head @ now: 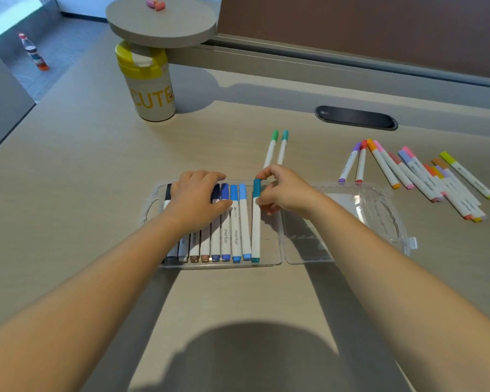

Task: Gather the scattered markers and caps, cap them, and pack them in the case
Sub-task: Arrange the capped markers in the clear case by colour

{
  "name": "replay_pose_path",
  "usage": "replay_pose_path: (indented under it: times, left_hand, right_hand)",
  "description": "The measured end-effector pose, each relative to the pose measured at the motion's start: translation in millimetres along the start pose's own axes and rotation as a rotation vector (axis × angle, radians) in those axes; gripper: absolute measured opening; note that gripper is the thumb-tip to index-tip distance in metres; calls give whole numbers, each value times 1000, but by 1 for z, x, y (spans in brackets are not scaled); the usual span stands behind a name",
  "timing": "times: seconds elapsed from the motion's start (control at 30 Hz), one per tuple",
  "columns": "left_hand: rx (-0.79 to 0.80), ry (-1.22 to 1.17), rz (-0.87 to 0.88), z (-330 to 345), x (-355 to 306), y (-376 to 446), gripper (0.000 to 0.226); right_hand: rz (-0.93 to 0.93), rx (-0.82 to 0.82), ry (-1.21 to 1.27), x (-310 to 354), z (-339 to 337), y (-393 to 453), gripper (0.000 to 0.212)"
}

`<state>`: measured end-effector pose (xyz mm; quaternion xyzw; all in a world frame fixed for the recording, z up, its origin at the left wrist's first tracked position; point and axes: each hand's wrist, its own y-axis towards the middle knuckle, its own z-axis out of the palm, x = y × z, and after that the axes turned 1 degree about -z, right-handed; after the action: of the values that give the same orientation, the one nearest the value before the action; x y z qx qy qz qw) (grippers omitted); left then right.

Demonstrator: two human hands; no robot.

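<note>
A clear plastic case [275, 258] lies open on the desk, its lid [379, 210] folded out to the right. Several capped markers [227, 233] lie side by side in its left half, from black and brown to blue. My left hand [195, 199] rests flat on the upper ends of that row. My right hand [283, 190] pinches a teal-capped marker [256, 230] at the right end of the row, near its cap. Two green and teal markers [277, 148] lie just beyond the case. Several more capped markers [419, 176] are scattered at the right.
A cream cup with a yellow lid [150, 80] stands at the back left under a round grey shelf [161, 21]. A black oval cable slot [357, 117] sits in the desk behind the markers. A bottle [34, 52] stands on the floor, far left.
</note>
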<state>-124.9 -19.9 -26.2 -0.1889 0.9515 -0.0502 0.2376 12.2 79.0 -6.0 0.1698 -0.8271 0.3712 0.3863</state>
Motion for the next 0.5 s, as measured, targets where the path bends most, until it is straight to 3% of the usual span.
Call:
replay_pose_path:
  times: [0.13, 0.33, 0.5]
  left_hand:
    - [0, 17, 8, 3, -1, -6, 54]
    - [72, 105, 80, 16, -10, -7, 68]
    - [140, 226, 163, 26, -20, -5, 76]
  right_hand:
    - [-21, -93, 13, -7, 3, 2, 42]
    - [-69, -334, 105, -21, -6, -1, 28]
    - [-74, -398, 42, -34, -12, 2, 26]
